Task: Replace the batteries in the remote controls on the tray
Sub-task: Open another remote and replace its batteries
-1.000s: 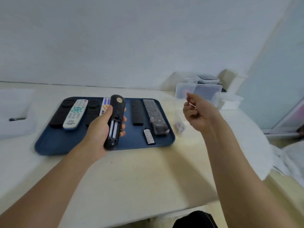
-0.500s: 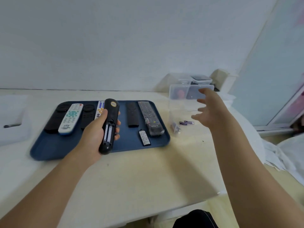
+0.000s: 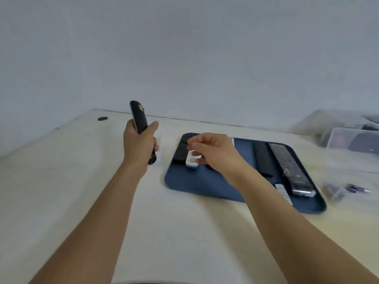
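Observation:
My left hand grips a black remote upright above the table, left of the blue tray. My right hand hovers over the tray's left part with its fingers curled into a pinch just above a white remote. Whether anything sits between those fingers is hidden. A dark remote lies partly under that hand. Further right on the tray lie a slim black remote, a long grey remote and a small white strip.
Loose purple batteries lie on the table right of the tray, in front of a clear plastic box. More clear containers stand behind it. A round cable hole sits near the table's far left corner by the wall.
My view has swung left. My right hand left the batteries by the clear box and moved left over the tray, fingers closing. My left hand carried the black remote left and tipped it upright.

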A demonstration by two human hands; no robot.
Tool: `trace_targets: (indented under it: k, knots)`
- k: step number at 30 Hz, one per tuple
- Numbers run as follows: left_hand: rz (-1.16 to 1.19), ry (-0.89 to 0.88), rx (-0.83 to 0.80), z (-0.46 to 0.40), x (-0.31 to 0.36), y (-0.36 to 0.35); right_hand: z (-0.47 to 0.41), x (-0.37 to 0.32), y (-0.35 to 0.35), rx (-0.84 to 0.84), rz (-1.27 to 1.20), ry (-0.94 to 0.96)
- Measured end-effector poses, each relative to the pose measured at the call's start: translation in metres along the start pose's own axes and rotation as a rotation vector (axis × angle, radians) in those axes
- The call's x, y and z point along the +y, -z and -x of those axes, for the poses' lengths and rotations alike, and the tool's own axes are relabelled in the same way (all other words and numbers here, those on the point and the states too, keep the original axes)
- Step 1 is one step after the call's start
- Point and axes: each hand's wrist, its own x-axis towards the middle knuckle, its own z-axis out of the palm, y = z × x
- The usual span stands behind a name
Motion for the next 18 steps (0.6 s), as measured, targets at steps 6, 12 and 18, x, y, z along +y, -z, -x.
trace_targets:
  k: [6, 12, 18]
  knots:
    - [-0.03, 0.08, 0.289, -0.026, -0.032, 0.069, -0.049, -0.013, -0.069, -0.101, 0.463, 0.297]
    - [-0.149, 0.211, 0.183, -0.038, -0.044, 0.077, -0.086, -0.008, -0.098, -0.101, 0.68, 0.16]
    - [-0.12, 0.244, -0.053, -0.032, -0.046, 0.079, -0.067, 0.003, -0.095, -0.068, 0.82, 0.245]
